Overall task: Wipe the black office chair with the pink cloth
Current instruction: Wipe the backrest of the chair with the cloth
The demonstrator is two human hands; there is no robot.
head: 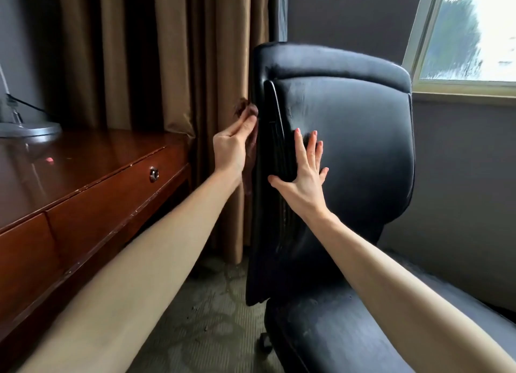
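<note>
The black office chair [357,138] fills the middle and right, its padded backrest facing me and its seat low at the right. My left hand [233,146] is closed on the pink cloth [247,111], which looks dark in the shade, and presses it against the back side of the backrest's left edge. Most of the cloth is hidden behind my hand and the chair. My right hand [303,171] lies flat on the front of the backrest, fingers spread, thumb hooked around the left edge.
A glossy wooden desk [92,185] with a drawer knob [153,174] stands at the left, a lamp base [28,128] on it. Brown curtains [178,60] hang behind the chair. A window [474,34] is at the upper right. Patterned carpet [206,325] lies below.
</note>
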